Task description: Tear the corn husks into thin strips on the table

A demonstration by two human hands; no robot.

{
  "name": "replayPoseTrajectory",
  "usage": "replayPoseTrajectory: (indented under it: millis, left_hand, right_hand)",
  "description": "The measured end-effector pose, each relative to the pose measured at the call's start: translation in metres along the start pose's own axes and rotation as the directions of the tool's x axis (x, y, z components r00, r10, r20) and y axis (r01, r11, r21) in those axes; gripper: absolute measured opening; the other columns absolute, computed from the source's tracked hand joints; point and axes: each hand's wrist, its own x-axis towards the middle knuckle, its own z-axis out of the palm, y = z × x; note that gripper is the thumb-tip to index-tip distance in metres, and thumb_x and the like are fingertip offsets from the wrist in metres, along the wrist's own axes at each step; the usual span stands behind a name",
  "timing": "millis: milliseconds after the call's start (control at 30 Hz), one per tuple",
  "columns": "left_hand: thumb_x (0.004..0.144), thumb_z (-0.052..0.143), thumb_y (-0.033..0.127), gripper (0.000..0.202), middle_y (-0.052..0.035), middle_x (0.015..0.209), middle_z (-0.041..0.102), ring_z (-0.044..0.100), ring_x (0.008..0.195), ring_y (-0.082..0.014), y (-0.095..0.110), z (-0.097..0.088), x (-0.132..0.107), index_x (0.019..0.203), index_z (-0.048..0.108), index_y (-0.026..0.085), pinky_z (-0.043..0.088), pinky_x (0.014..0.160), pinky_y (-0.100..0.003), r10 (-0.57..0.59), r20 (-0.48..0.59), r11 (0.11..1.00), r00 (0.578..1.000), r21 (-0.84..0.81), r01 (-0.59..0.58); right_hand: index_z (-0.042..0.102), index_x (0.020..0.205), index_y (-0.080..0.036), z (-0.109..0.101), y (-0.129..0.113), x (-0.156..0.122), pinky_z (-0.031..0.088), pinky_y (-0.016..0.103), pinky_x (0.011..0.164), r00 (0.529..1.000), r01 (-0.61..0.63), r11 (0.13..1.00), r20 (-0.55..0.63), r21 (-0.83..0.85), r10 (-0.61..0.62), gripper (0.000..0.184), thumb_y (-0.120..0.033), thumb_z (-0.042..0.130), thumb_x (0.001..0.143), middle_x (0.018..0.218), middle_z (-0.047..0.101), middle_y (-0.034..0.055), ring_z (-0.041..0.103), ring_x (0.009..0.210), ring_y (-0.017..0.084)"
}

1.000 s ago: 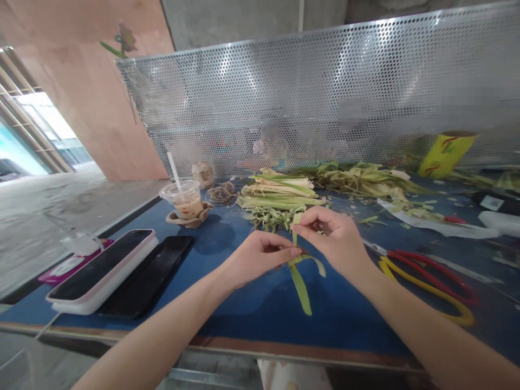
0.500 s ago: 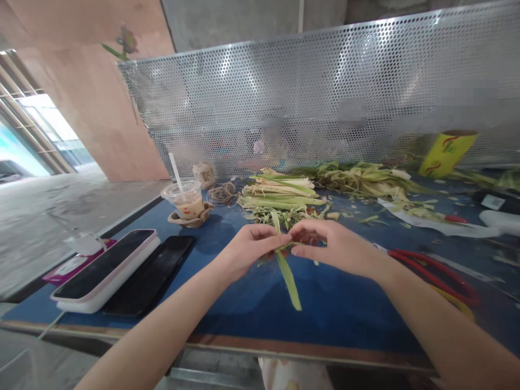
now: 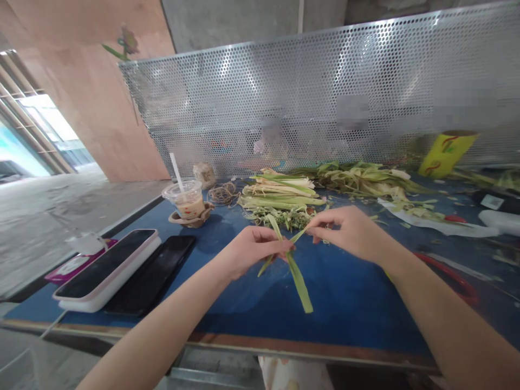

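Above the blue table I hold crossed green leaf strips. My left hand pinches them where they cross, fingers closed around the strips. My right hand pinches the upper end of one thin strip and holds it out to the right. The long end of a strip hangs down toward the table's near edge.
Bundles of green and pale leaves lie behind my hands, with a looser heap to the right. A plastic drink cup with a straw, two phones at left, red-handled scissors under my right arm, a perforated metal screen behind.
My hands drew slightly apart: the right hand moved right and up, pulling one strip out sideways. The strips' hanging end swung slightly right. The left hand stayed about where it was.
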Motion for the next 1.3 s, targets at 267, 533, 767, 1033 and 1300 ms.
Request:
replayPoseTrajectory:
  millis: [267, 533, 767, 1033, 1300]
  left_hand:
    - [0.058, 0.073, 0.037, 0.029, -0.0011, 0.059, 0.06, 0.047, 0.049, -0.0052, 0.0, -0.004, 0.002, 0.066, 0.066, 0.011, 0.035, 0.05, -0.02, 0.058, -0.198, 0.994, 0.979, -0.08, -0.075]
    - [0.058, 0.073, 0.032, 0.03, -0.0033, 0.066, 0.064, 0.049, 0.054, -0.0076, -0.007, -0.004, 0.006, 0.08, 0.068, 0.012, 0.038, 0.053, -0.021, 0.142, -0.173, 0.989, 0.975, 0.052, -0.135]
    - [0.062, 0.07, 0.031, 0.024, -0.0024, 0.071, 0.067, 0.056, 0.061, -0.0093, -0.002, -0.004, 0.003, 0.079, 0.069, 0.014, 0.043, 0.06, -0.021, 0.194, -0.201, 0.978, 0.96, 0.112, -0.174]
    - [0.062, 0.07, 0.028, 0.02, -0.0009, 0.066, 0.066, 0.053, 0.054, -0.0073, 0.001, -0.004, 0.003, 0.076, 0.068, 0.014, 0.039, 0.052, -0.019, 0.19, -0.185, 0.976, 0.964, 0.145, -0.164]
    - [0.061, 0.069, 0.039, 0.03, -0.0027, 0.062, 0.061, 0.05, 0.054, -0.0103, -0.009, -0.002, 0.003, 0.074, 0.066, 0.013, 0.037, 0.05, -0.021, 0.194, -0.085, 0.943, 0.977, 0.29, -0.162]
  right_hand:
    - [0.059, 0.076, -0.019, 0.014, 0.004, 0.0, 0.041, 0.024, 0.054, 0.968, -0.161, 0.955, 0.228, 0.248, 0.104, 0.03, -0.048, 0.049, 0.078, 0.072, 0.064, 0.0025, 0.056, 0.061, 0.013]
    - [0.056, 0.073, -0.017, 0.027, -0.005, -0.002, 0.038, 0.023, 0.059, 0.944, -0.214, 0.888, 0.321, 0.407, 0.08, 0.017, -0.033, 0.061, 0.071, 0.067, 0.057, -0.0018, 0.052, 0.062, 0.011]
    - [0.053, 0.068, -0.017, 0.023, 0.002, -0.002, 0.033, 0.022, 0.052, 0.943, -0.237, 0.896, 0.309, 0.374, 0.121, 0.019, -0.032, 0.063, 0.068, 0.058, 0.049, -0.0044, 0.045, 0.055, 0.009]
    - [0.053, 0.064, -0.018, 0.01, 0.011, -0.004, 0.03, 0.022, 0.048, 0.919, -0.224, 0.926, 0.383, 0.303, 0.097, 0.023, -0.037, 0.064, 0.067, 0.054, 0.049, -0.0052, 0.043, 0.05, 0.008]
    - [0.062, 0.098, -0.025, 0.012, 0.0, -0.002, 0.042, 0.028, 0.076, 0.984, -0.034, 0.98, 0.178, 0.196, -0.002, 0.031, -0.043, 0.059, 0.073, 0.103, 0.062, 0.0033, 0.056, 0.094, 0.019]
